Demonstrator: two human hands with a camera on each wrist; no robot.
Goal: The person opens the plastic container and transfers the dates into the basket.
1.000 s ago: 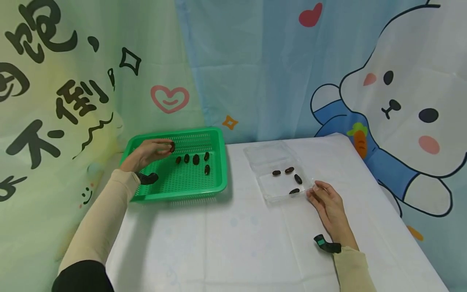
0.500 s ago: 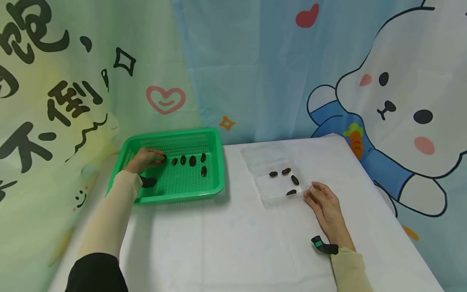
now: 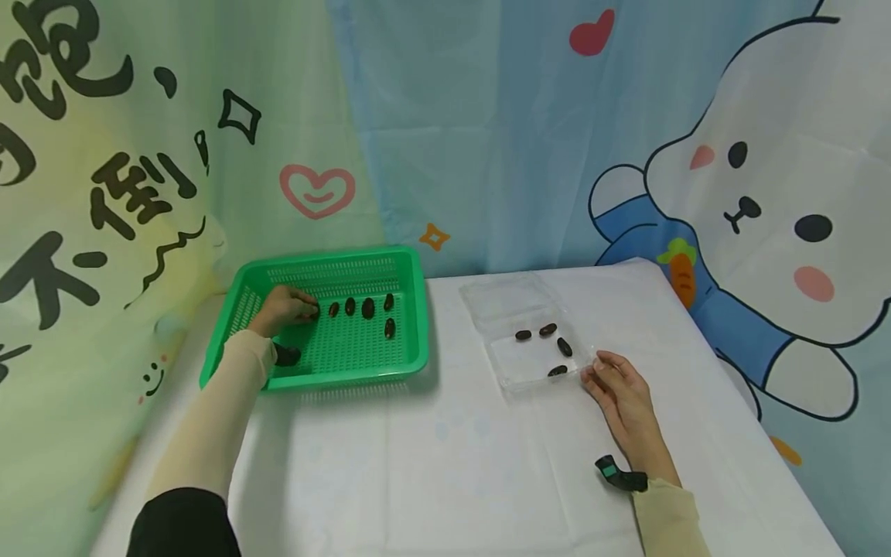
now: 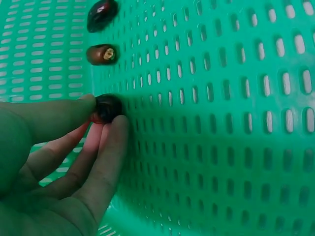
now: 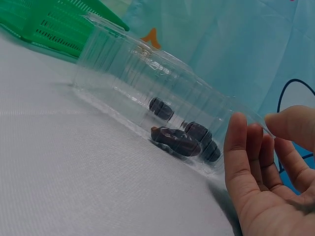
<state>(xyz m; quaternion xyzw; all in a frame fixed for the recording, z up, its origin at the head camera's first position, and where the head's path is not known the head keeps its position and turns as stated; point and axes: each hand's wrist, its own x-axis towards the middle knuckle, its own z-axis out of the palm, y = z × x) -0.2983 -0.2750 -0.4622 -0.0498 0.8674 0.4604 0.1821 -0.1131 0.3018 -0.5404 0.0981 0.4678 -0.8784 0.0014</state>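
Note:
Inside the green basket (image 3: 334,381), my left hand (image 3: 281,308) pinches a dark brown date (image 4: 108,108) between thumb and fingertips, low over the slotted bottom. This date lines up at the left end of a row of dates; its neighbour (image 4: 102,54) shows a pale stem end. On the right, my right hand (image 3: 626,402) holds the edge of a clear plastic box (image 3: 508,356), thumb on top and fingers against its side. Several dates (image 5: 176,141) lie in that box, toward the side that my right hand holds.
The box's clear lid (image 3: 504,298) lies folded back behind it. A white cloth (image 3: 431,472) covers the table, and a printed curtain (image 3: 445,155) hangs along its back and left. One more date (image 3: 390,328) lies in front of the row's right end.
My left hand has come down into the basket with the date, to the left end of the row. The right hand keeps its hold on the box, and the head view has shifted slightly.

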